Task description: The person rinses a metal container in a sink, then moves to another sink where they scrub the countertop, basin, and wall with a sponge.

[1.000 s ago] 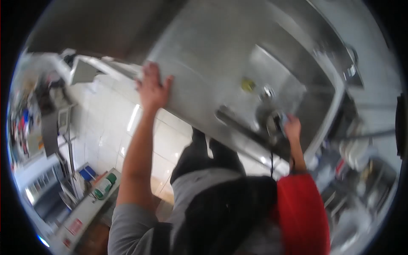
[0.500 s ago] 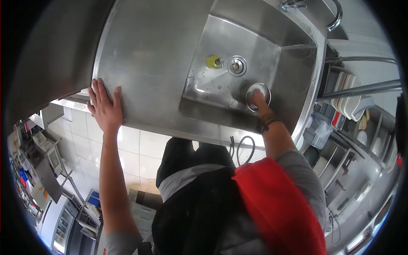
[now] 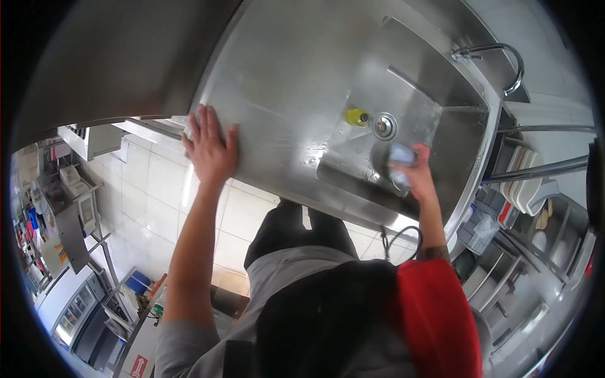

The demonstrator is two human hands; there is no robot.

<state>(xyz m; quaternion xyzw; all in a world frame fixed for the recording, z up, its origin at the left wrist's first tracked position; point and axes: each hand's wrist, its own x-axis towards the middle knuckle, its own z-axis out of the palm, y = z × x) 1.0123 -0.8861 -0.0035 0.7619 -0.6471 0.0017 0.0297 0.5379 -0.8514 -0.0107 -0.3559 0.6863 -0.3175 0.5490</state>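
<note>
holding pale wad (image 3: 400, 156) at sink (image 3: 419, 107) — right grip (image 3: 421, 169) closed round it; left grip (image 3: 213, 152) spread flat on steel counter (image 3: 283, 82)

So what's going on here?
A person is working at a grey metal sink. Their right hand holds a pale bluish-white item over it, too blurred to name. Their left hand is spread on the flat grey metal counter beside the sink. A small yellow object sits in the sink, next to the round silver drain.
</note>
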